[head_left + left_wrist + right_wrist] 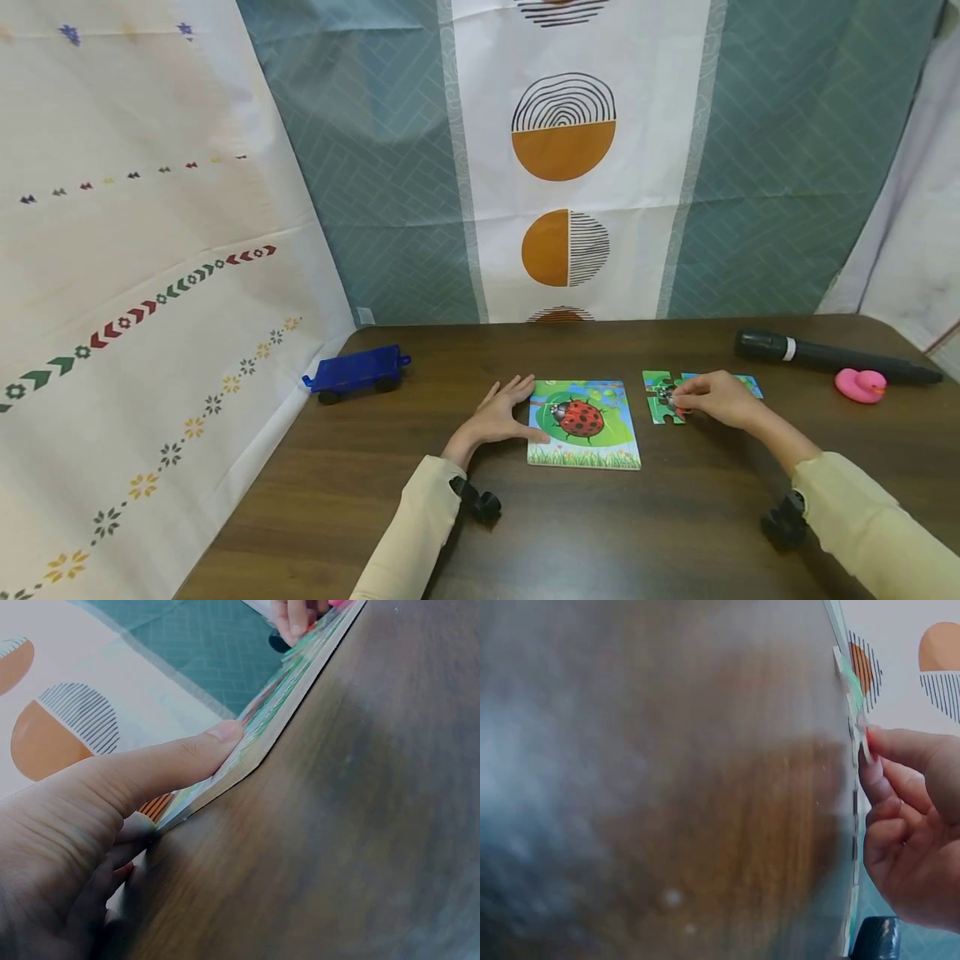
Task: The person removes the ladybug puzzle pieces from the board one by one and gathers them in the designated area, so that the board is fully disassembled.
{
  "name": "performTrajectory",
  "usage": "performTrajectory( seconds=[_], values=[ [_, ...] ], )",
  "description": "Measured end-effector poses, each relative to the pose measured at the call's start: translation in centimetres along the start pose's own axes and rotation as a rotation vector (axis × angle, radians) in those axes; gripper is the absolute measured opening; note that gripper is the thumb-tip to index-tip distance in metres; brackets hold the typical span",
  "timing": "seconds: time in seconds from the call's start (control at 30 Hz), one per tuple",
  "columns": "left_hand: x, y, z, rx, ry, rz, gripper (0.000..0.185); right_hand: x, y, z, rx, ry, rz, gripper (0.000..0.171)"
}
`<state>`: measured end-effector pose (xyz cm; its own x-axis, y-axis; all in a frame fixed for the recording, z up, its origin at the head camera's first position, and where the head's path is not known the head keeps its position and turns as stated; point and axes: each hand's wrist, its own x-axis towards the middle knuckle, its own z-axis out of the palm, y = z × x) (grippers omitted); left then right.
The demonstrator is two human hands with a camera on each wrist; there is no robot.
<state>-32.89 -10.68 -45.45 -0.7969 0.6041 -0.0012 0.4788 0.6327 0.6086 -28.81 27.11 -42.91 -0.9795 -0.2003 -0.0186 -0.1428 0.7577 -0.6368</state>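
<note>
A square ladybug picture board (581, 421) lies flat on the brown table, with a red spotted ladybug on green. My left hand (497, 419) rests at its left edge, fingers spread and fairly straight. In the left wrist view the thumb (202, 750) lies on the board's face near the edge. To the right of the board, my right hand (722, 402) pinches a small puzzle piece (867, 747) between thumb and fingertips, close over other pieces. Some joined green puzzle pieces (657, 386) lie beside that hand, partly covered by it.
A blue toy wagon (356, 372) stands at the back left of the table. At the back right lies a long black stick-like object (840, 354) with a white band, and a pink rubber duck (859, 386) sits in front of it. Patterned cloths hang behind and to the left.
</note>
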Motion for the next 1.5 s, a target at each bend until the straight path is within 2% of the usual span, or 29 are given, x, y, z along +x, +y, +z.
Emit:
performTrajectory(
  seconds=[0.2, 0.6, 1.5],
  values=[
    [0.01, 0.29, -0.09, -0.004, 0.002, -0.001, 0.099, -0.04, 0.15, 0.28, -0.044, 0.018, -0.020, 0.029],
    [-0.04, 0.23, -0.05, -0.017, -0.001, -0.012, 0.100, -0.27, -0.49, 0.13, -0.097, 0.019, 0.015, 0.031],
    [-0.03, 0.08, 0.09, -0.027, 0.001, -0.009, 0.100, -0.36, -0.11, 0.34, -0.108, 0.044, 0.008, 0.029]
  ],
)
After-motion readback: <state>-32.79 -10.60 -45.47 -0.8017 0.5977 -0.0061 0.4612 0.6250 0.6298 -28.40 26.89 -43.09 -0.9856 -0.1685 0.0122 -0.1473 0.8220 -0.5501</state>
